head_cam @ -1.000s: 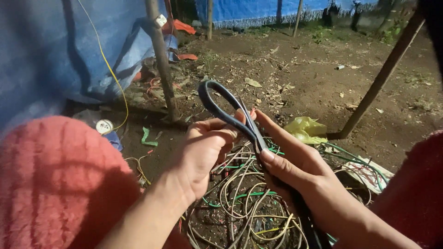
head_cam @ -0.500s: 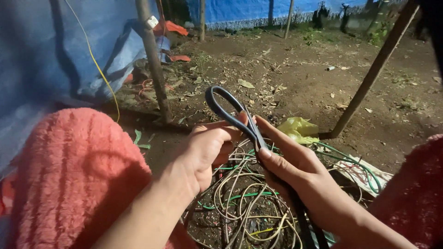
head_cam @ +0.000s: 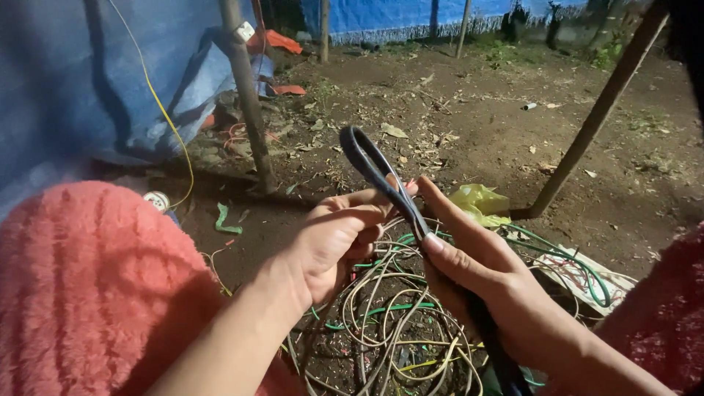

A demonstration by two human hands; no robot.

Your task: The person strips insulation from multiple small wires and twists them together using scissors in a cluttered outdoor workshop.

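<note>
Holding a black cable bent into a loop, my left hand and right hand both pinch it above tangled wires on the ground; sheath unstripped.

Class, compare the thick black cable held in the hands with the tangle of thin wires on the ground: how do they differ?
The black cable is thick, single and bent into one upright loop; the thin wires are many, slender and tangled flat. The cable is dark all over; the wires are green, yellow and pale. The left hand and right hand hold the cable, not the wires. Both are flexible.
</note>
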